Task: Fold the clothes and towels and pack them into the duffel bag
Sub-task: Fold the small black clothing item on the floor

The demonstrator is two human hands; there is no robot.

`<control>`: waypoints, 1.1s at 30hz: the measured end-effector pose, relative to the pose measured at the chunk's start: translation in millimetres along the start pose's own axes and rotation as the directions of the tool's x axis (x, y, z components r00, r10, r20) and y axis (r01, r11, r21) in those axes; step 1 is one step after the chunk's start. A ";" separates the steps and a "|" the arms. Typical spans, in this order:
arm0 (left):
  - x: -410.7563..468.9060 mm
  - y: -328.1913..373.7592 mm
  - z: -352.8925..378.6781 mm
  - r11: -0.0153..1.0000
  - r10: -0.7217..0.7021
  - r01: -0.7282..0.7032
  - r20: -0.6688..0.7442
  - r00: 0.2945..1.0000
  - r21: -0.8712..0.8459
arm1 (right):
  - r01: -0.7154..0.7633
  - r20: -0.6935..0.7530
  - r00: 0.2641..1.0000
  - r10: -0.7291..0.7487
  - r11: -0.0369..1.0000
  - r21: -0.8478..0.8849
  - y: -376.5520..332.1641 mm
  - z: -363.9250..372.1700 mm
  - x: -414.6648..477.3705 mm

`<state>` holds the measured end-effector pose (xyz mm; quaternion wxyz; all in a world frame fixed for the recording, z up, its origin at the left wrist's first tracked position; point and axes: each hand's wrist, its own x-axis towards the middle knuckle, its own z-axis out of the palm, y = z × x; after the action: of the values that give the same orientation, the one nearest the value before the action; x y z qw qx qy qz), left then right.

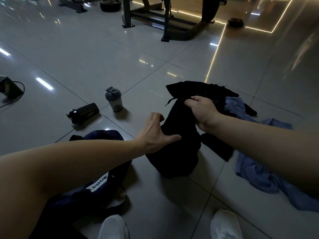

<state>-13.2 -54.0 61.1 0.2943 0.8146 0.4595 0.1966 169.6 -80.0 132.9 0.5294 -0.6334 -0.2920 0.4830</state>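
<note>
A black garment [179, 145] with a drawstring hangs above the tiled floor in the middle. My right hand [201, 112] grips its upper edge by the waistband. My left hand [155, 133] reaches to the garment's left side, fingers relaxed and thumb touching the cloth. More black clothing [207, 91] lies heaped behind it. A blue towel [257, 173] lies crumpled on the floor to the right, partly under my right arm. The dark navy duffel bag [96, 188] with a white label sits at lower left, partly hidden by my left arm.
A grey shaker bottle [114, 99] stands upright on the floor at left, with a black bottle [83, 112] lying on its side beside it. Gym equipment frames [155, 16] and weight plates stand at the back. My white shoes [113, 227] show at the bottom.
</note>
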 end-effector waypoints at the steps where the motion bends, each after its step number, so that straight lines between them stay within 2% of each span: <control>1: 0.7 2.8 -0.2 1.000 -0.012 0.012 -0.001 1.000 0.009 | -0.020 -0.008 1.000 0.020 0.999 0.028 -1.3 1.3 -1.7; 5: 3.7 11.1 0.6 0.998 -0.056 0.056 0.010 0.998 0.011 | -0.134 -0.053 0.988 0.143 0.980 0.144 -4.8 5.6 -3.8; 10: 9.2 -4.0 3.2 0.983 -0.082 0.079 0.011 0.997 0.169 | -0.242 -0.048 0.965 0.257 0.948 0.209 -8.6 7.7 -5.2; 15: 8.9 -14.1 -1.1 0.989 -0.112 0.098 0.129 0.985 0.109 | -0.276 0.039 0.960 0.277 0.915 0.294 -16.3 7.7 -8.9; 17: 4.4 -13.9 0.8 0.995 -0.097 0.093 0.184 0.978 0.029 | -0.283 0.071 0.959 0.275 0.903 0.324 -19.5 9.0 -10.4; 20: 0.1 -17.0 7.7 0.992 -0.078 0.094 0.174 0.982 -0.082 | -0.295 0.101 0.955 0.277 0.882 0.367 -21.9 11.0 -13.8; 22: 1.1 -21.5 10.2 0.983 -0.129 0.146 0.144 0.981 -0.111 | -0.314 0.120 0.949 0.291 0.864 0.394 -23.0 11.2 -16.3; 26: 0.2 -29.7 14.8 0.948 -0.283 0.303 0.175 0.943 -0.097 | -0.324 0.129 0.946 0.298 0.839 0.437 -25.7 11.6 -17.3; 31: -4.4 -32.6 23.9 0.815 -0.477 0.530 0.247 0.844 -0.236 | -0.319 0.135 0.947 0.290 0.814 0.486 -28.8 14.3 -20.6; 33: -5.7 -32.1 25.6 0.782 -0.542 0.585 0.228 0.809 -0.217 | -0.324 0.140 0.945 0.295 0.801 0.504 -29.9 15.4 -22.4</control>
<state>-21.3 -53.6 20.5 0.4848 0.6027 0.6261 0.0985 151.5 -85.7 168.6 0.5867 -0.4921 -0.0575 0.6405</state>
